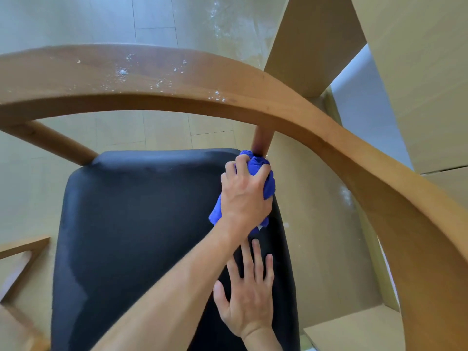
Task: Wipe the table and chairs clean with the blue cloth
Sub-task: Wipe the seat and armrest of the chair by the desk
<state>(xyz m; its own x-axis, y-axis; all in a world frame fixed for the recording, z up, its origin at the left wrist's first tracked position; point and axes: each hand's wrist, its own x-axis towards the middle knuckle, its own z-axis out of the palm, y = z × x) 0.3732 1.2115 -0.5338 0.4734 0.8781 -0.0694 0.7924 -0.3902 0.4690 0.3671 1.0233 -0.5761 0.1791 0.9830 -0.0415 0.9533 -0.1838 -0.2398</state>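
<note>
Left hand [244,198] grip bunched round blue cloth [260,168] at chair seat [141,224] back-right corner, touching spindle [263,140]; right hand [249,297] grip wide, flat on seat.

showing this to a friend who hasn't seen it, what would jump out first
The bright blue cloth, bunched in the left hand at the far right corner of the black chair seat, draws the eye first. Next comes the curved wooden backrest rail, speckled with white dust. The right hand lies flat on the seat.
</note>
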